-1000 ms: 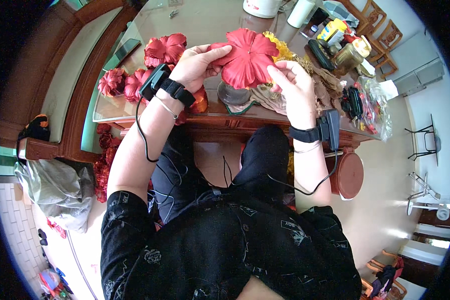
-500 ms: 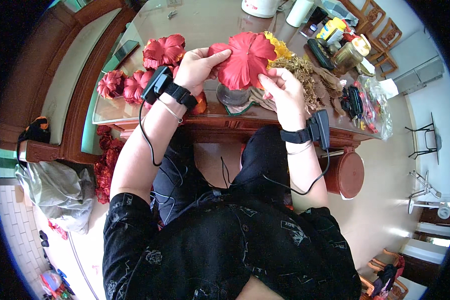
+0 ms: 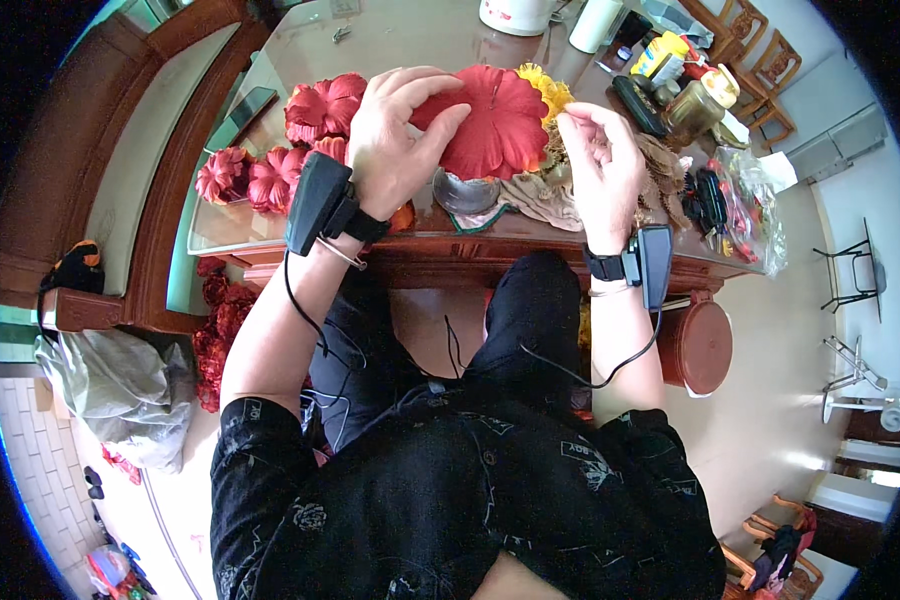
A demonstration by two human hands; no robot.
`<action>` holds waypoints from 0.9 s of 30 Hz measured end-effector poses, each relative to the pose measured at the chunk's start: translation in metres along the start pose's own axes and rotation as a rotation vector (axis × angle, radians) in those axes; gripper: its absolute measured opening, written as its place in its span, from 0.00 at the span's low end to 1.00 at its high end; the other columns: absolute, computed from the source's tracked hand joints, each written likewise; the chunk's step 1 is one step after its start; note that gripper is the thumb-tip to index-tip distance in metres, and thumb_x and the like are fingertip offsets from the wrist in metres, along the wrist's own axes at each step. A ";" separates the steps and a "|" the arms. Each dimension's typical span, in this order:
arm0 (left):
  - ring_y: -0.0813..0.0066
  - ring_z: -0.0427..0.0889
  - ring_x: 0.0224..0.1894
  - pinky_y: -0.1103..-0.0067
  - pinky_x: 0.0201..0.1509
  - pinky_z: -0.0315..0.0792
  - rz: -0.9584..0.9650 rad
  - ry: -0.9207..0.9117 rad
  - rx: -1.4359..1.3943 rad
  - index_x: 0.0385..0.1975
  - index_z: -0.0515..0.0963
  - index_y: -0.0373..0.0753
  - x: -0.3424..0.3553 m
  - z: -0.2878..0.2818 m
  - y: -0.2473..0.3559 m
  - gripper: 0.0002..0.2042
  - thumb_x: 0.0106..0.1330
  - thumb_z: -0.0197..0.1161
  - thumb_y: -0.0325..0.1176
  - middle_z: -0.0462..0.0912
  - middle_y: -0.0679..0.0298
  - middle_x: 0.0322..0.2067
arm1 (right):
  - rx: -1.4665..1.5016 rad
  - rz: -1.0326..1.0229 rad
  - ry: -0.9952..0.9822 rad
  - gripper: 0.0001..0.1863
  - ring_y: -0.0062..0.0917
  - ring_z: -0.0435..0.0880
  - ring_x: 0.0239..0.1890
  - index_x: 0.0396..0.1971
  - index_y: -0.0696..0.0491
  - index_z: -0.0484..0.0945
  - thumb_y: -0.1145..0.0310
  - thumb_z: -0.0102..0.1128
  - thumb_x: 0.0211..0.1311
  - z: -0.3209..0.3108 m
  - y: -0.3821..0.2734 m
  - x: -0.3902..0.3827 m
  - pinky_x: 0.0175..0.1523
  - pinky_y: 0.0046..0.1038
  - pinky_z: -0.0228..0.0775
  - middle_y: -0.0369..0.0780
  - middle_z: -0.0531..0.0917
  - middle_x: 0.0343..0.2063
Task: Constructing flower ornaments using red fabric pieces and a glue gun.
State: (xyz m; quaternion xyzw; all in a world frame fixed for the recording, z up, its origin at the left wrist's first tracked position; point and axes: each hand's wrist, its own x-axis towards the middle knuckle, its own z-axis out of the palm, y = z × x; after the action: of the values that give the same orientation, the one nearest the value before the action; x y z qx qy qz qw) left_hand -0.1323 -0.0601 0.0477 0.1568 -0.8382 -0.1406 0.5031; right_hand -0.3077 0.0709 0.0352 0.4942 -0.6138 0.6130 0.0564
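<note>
A red fabric flower (image 3: 492, 125) with broad layered petals faces up above the front edge of the table. Below it shows a round metal bowl (image 3: 465, 192); whether the flower rests on it I cannot tell. My left hand (image 3: 398, 140) curves around the flower's left edge, thumb and fingers apart. To the right of the petals, my right hand (image 3: 607, 170) is raised off them, fingers loosely bent, with nothing visible in it. Several more red flowers (image 3: 275, 178) lie to the left of my left hand.
Yellow flowers (image 3: 547, 92) and a folded cloth (image 3: 542, 203) lie behind and beside the bowl. At the right are a lidded jar (image 3: 692, 115), a black case (image 3: 638, 105) and a clear plastic bag (image 3: 760, 205). A reddish-brown bin (image 3: 697, 345) stands below the table's right end.
My right hand has let go of the petal edge and moved right. My left hand has loosened from the flower, its thumb and fingers now parted. The flower stays in nearly the same place.
</note>
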 end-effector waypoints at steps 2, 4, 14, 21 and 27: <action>0.58 0.75 0.49 0.70 0.54 0.69 0.044 -0.060 0.003 0.37 0.81 0.37 0.000 -0.001 0.000 0.12 0.53 0.66 0.32 0.81 0.57 0.42 | -0.133 -0.169 -0.101 0.07 0.22 0.78 0.29 0.33 0.53 0.81 0.69 0.64 0.55 0.000 -0.013 0.016 0.36 0.23 0.70 0.36 0.80 0.28; 0.58 0.74 0.51 0.70 0.55 0.69 0.078 -0.096 0.000 0.38 0.81 0.37 0.000 0.002 0.001 0.13 0.54 0.65 0.32 0.81 0.58 0.43 | -0.159 -0.218 -0.210 0.06 0.31 0.81 0.32 0.33 0.53 0.82 0.70 0.62 0.54 0.007 -0.024 0.025 0.39 0.28 0.72 0.41 0.81 0.30; 0.59 0.75 0.53 0.70 0.58 0.68 0.192 -0.246 0.039 0.45 0.79 0.36 -0.003 0.005 -0.007 0.13 0.61 0.58 0.28 0.81 0.57 0.46 | -0.258 -0.289 -0.302 0.06 0.33 0.81 0.29 0.29 0.50 0.84 0.66 0.62 0.55 0.027 -0.006 0.028 0.35 0.30 0.72 0.40 0.80 0.26; 0.58 0.75 0.52 0.69 0.57 0.69 0.230 -0.226 0.091 0.44 0.79 0.35 -0.003 0.005 -0.005 0.12 0.60 0.59 0.27 0.80 0.57 0.47 | -0.122 -0.219 -0.283 0.06 0.33 0.81 0.29 0.30 0.53 0.83 0.68 0.60 0.56 0.024 -0.002 0.023 0.34 0.29 0.71 0.41 0.81 0.27; 0.57 0.73 0.55 0.69 0.59 0.67 0.078 -0.163 0.029 0.41 0.80 0.36 -0.018 -0.014 0.012 0.13 0.56 0.65 0.30 0.79 0.58 0.48 | -0.276 0.004 -0.212 0.05 0.36 0.82 0.31 0.31 0.55 0.81 0.71 0.58 0.57 0.011 0.035 -0.024 0.35 0.32 0.72 0.45 0.82 0.29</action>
State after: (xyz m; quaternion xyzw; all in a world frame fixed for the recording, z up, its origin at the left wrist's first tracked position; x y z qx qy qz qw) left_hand -0.1131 -0.0425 0.0442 0.1194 -0.8837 -0.1210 0.4360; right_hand -0.3132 0.0666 -0.0076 0.5424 -0.6959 0.4672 0.0573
